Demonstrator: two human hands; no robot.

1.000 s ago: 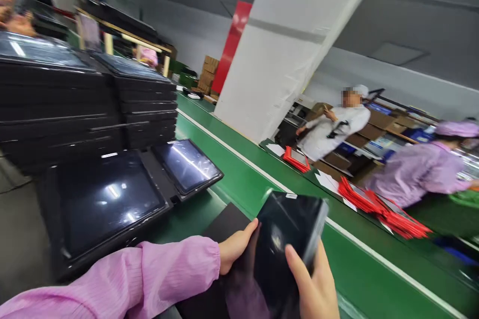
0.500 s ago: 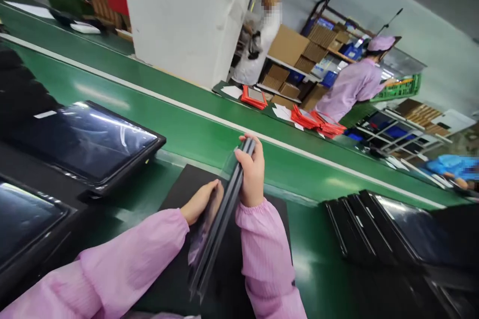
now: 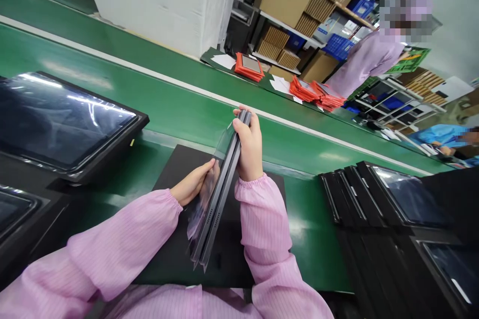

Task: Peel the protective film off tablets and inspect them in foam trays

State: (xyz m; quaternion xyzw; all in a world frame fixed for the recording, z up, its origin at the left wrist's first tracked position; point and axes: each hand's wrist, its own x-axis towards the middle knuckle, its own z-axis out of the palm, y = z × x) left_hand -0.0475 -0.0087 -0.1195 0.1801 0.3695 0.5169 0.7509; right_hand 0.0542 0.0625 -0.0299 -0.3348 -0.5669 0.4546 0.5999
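Two slim dark tablets (image 3: 221, 184) stand on edge, side by side, tilted with their top leaning right. Clear film sticks out past their lower corners. My right hand (image 3: 250, 148) is closed round the upper end, thumb across the near edges. On the left side, my left hand (image 3: 194, 182) presses its fingers, held together, against the glossy face of the left tablet; its fingertips are partly hidden. Speaker holes show on the near edges. Below the tablets lies a black mat (image 3: 172, 174) on the green bench (image 3: 310, 244).
Black trays with large glossy screens (image 3: 75, 114) stand at the left. More dark screens (image 3: 407, 194) are stacked at the right. Across the belt (image 3: 179, 94) lie red-cased devices (image 3: 249, 66) and papers. Persons in pink (image 3: 368, 62) and blue (image 3: 436, 134) are beyond, near shelves of boxes.
The view has tipped slightly downward, so the surroundings sit higher. Both hands keep the tablets in nearly the same pose. A person in white has left the view.
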